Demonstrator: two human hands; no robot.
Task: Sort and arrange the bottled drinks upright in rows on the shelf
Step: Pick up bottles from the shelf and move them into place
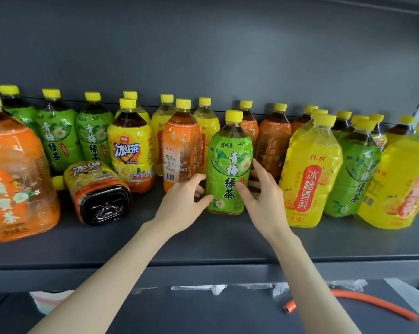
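While the dark grey metal shelf (203,239) keeps bare room along its front edge, both hands flank one upright green-labelled, yellow-capped plastic tea bottle (229,162) at frame centre: left hand (183,203) and right hand (259,198) open, fingers touching it. One yellow-labelled bottle (96,191) lies toppled at left.

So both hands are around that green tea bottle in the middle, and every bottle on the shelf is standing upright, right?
Not quite. The head view shows one bottle lying on its side: the iced tea bottle left of the hands, its dark base facing the camera. The rest holds: the left hand and right hand flank the upright green tea bottle.
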